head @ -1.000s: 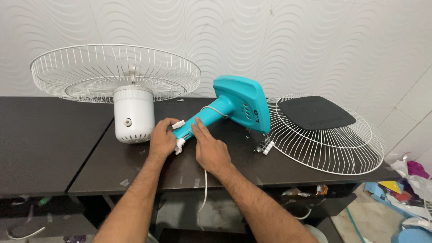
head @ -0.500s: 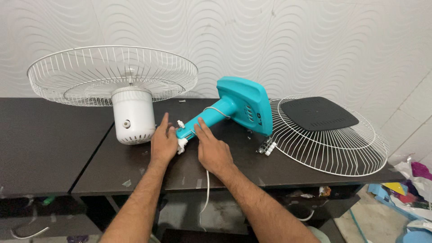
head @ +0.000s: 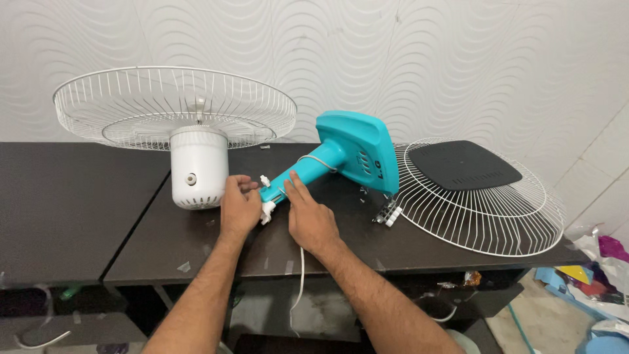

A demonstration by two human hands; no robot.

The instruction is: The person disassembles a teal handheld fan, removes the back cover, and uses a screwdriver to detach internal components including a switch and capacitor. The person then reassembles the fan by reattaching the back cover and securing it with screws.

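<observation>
A turquoise fan base with a neck (head: 341, 157) lies on its side on the dark table (head: 78, 203). My left hand (head: 238, 208) pinches small white parts at the lower end of the neck. My right hand (head: 309, 217) rests on that end with fingers extended along the turquoise neck. A white cord (head: 300, 282) hangs from there over the table's front edge. To the left, the white motor housing (head: 198, 167) stands with a white wire guard (head: 173, 108) on top of it.
A second white wire guard (head: 478, 216) with a black panel (head: 464, 164) on it lies at the right. Small white clips (head: 388, 214) lie beside it. Coloured clutter sits on the floor at the lower right. A patterned wall is behind.
The view has shifted slightly. Both hands stay at the neck's end; my left fingers have curled tighter around the small white parts.
</observation>
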